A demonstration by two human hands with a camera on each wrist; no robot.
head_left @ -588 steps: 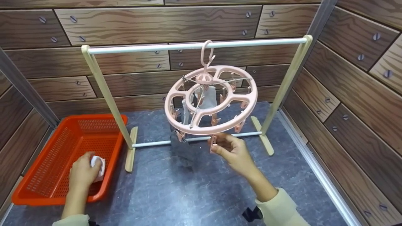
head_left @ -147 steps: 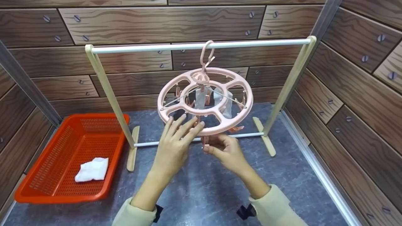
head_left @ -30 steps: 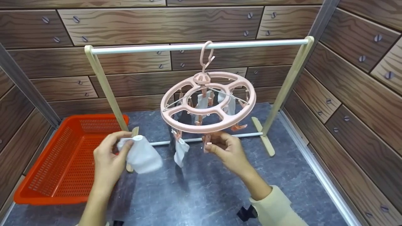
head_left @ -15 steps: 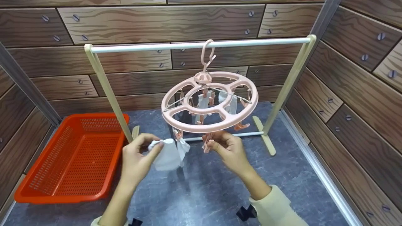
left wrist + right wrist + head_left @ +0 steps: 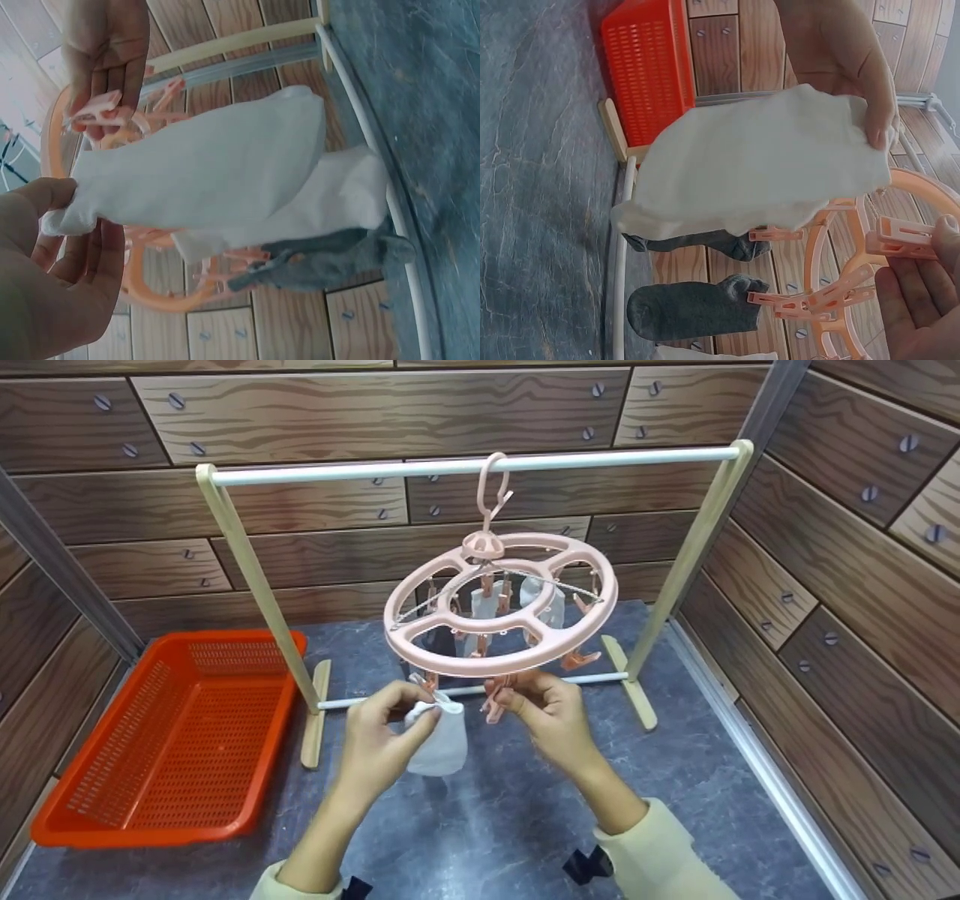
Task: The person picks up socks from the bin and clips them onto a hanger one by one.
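My left hand (image 5: 382, 742) pinches the cuff of a white sock (image 5: 439, 746) between thumb and fingers, and the sock hangs below the front rim of the pink round clip hanger (image 5: 495, 666). Just to the right, my right hand (image 5: 555, 720) pinches a pink clothespin (image 5: 493, 709) that dangles from the rim. In the right wrist view the thumb presses on that clothespin (image 5: 904, 236); sock and clothespin are apart. Behind the held sock, the left wrist view shows another white sock (image 5: 337, 199) and a grey sock (image 5: 322, 259) hanging from the hanger.
The hanger hooks over a white rod (image 5: 337, 474) on a wooden-legged stand (image 5: 251, 577). An orange-red basket (image 5: 64, 810) stands on the dark floor at the left. More socks hang inside the ring, among them a light one (image 5: 551, 604). Wood-patterned walls enclose the area.
The white sock lay in the basket earlier; my left hand now has it and has moved right, below the rim. A white sock appeared on a front-left clothespin. My right hand stays at its clothespin.
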